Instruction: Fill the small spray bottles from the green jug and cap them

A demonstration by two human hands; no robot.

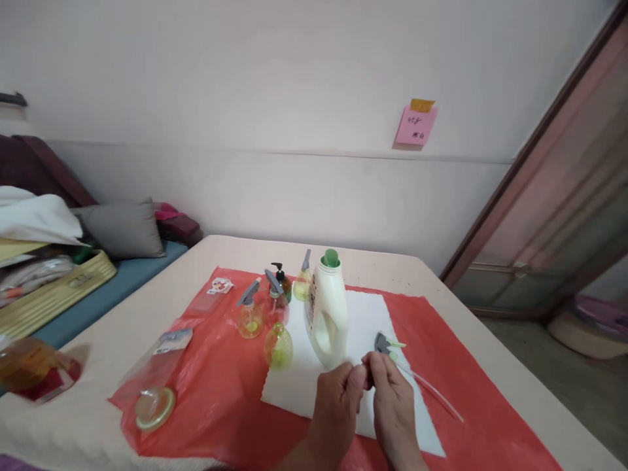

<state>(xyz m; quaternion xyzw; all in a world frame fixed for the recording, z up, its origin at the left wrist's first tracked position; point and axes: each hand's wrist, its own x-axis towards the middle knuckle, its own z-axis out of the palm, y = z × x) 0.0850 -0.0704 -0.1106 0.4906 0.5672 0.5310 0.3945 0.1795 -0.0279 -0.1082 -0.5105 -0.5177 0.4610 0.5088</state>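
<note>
Both my hands meet low in the middle, over a white sheet [366,314] on a red plastic cover [471,392]. My right hand [392,405] pinches a grey spray-pump head [383,343] with a pale green trigger; its clear dip tube [432,391] trails to the right. My left hand [338,402] has its fingers closed against the same pump head. Just behind them stands a white jug [328,314], open-topped, with a green insert. A capless yellow-green round bottle [278,347] stands left of the jug.
Several small spray and pump bottles [267,301] cluster left of the jug. A clear packet with a round lid [156,386] lies at the red cover's left edge, an amber container [29,369] further left. A bed with cushions and a basket lies far left, a glass door on the right.
</note>
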